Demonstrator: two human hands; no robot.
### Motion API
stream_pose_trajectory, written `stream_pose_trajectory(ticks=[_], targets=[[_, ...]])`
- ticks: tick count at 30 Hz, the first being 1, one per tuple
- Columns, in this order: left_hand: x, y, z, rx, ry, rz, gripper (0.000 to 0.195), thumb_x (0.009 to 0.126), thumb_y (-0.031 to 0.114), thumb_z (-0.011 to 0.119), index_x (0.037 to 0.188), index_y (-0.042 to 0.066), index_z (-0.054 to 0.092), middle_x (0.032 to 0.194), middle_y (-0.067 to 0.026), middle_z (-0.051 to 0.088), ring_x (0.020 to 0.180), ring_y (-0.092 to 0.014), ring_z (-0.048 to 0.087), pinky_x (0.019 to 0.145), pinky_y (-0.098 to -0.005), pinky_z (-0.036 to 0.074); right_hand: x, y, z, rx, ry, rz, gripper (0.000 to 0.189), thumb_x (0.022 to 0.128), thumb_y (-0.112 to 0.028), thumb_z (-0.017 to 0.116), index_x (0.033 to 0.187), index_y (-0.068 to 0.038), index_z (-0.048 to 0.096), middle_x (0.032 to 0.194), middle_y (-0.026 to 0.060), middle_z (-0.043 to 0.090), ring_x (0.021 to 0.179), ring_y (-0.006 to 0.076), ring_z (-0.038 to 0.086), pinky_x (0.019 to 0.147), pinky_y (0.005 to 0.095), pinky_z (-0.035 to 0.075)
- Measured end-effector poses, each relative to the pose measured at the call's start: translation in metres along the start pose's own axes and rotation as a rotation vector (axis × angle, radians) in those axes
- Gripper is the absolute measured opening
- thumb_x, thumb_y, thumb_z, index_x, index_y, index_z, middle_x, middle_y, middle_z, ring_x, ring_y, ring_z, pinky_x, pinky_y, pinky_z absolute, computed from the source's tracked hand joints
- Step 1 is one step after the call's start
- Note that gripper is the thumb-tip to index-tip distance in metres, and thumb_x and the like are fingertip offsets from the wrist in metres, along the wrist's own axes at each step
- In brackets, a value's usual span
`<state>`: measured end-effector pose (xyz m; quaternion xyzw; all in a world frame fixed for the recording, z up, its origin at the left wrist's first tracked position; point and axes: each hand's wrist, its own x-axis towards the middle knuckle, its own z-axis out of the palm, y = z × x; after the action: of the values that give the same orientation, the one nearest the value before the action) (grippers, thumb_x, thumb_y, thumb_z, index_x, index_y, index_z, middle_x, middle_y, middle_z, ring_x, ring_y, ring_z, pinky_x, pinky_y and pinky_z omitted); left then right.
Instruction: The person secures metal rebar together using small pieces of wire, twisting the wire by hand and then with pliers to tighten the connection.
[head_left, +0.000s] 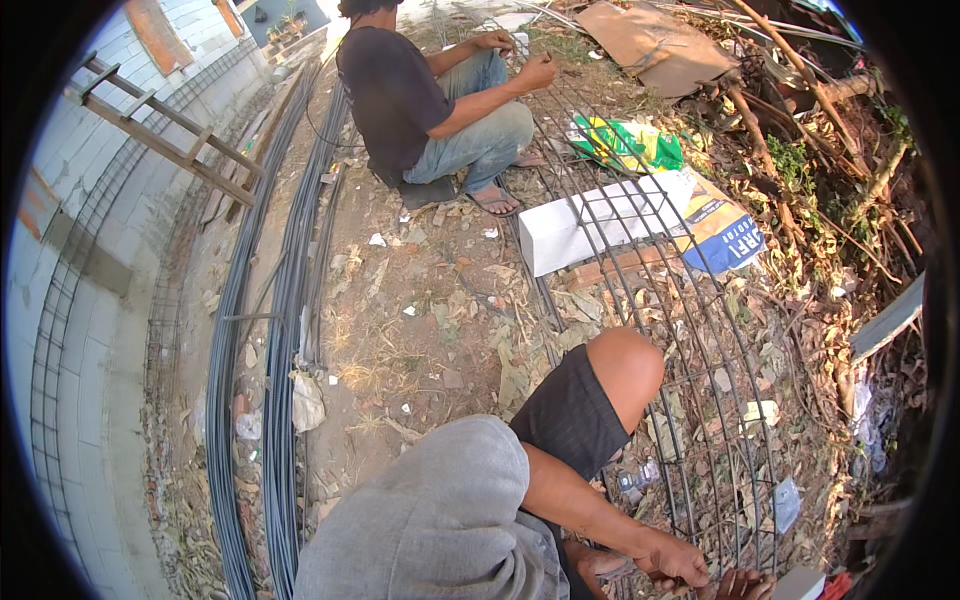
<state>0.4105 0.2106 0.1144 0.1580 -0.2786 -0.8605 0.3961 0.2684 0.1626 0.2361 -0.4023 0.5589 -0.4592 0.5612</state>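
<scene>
My left hand (670, 559) is at the lower right, over the near end of a long steel rebar cage (711, 352). Its fingers are bent and pinched together; whether a wire sits between them is too small to tell. Beside it, my right hand (739, 586) is cut off by the bottom edge, with only curled fingers showing. The cage's bars are crossed by thinner stirrups and run away past my bare knee (626, 367). A white lightweight concrete block (566, 234) and a red brick (622, 267) lie under its middle. Another pale block (799, 585) is right of my hands.
A co-worker (390, 97) squats at the cage's far end, both hands raised over it. Bundles of rebar (281, 420) lie left. A wooden ladder (169, 131) leans by the block wall (97, 360). Printed sacks (724, 236), cardboard (652, 45) and branches (757, 135) lie right.
</scene>
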Motion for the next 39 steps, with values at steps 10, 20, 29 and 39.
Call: stream_pose_trajectory(ticks=[10,20,29,39], targets=[[0.025,-0.034,0.013,0.472,0.047,0.254,0.032,0.105,0.036,0.056,0.102,0.008,0.071,0.067,0.0009,0.051,0.059,-0.011,0.046,0.055,-0.0327,0.041,-0.005,-0.007,-0.034,0.255,-0.168,0.017,0.04,0.097,-0.03,0.068,0.124,-0.005,0.053,0.114,0.0106,0.056,0.095,0.0218,0.054,0.08,0.0354,0.049],[0.026,-0.011,0.071,0.249,0.018,0.118,0.033,0.101,0.041,0.062,0.117,0.013,0.069,0.064,0.0042,0.046,0.055,-0.014,0.043,0.053,-0.0319,0.041,-0.002,-0.03,-0.07,0.411,-0.385,-0.074,0.022,0.101,-0.031,0.064,0.101,-0.01,0.059,0.082,0.0021,0.059,0.08,0.0188,0.056,0.074,0.0367,0.047],[0.02,-0.018,0.056,-0.05,-0.071,0.007,0.019,0.104,0.034,0.057,0.096,0.017,0.061,0.06,0.0048,0.049,0.044,-0.009,0.04,0.044,-0.0281,0.037,-0.034,-0.012,-0.06,0.264,-0.36,-0.002,0.032,0.103,-0.036,0.061,0.122,-0.011,0.063,0.08,0.0,0.052,0.079,0.0178,0.054,0.072,0.0338,0.042],[0.016,-0.014,0.073,0.191,-0.085,-0.086,0.033,0.108,0.037,0.051,0.098,0.008,0.063,0.066,0.0066,0.05,0.056,-0.002,0.043,0.049,-0.019,0.035,-0.03,-0.017,-0.058,0.264,-0.17,-0.133,0.019,0.11,-0.028,0.047,0.122,-0.014,0.052,0.064,-0.0086,0.025,0.049,0.0007,0.021,0.039,0.019,0.018]])
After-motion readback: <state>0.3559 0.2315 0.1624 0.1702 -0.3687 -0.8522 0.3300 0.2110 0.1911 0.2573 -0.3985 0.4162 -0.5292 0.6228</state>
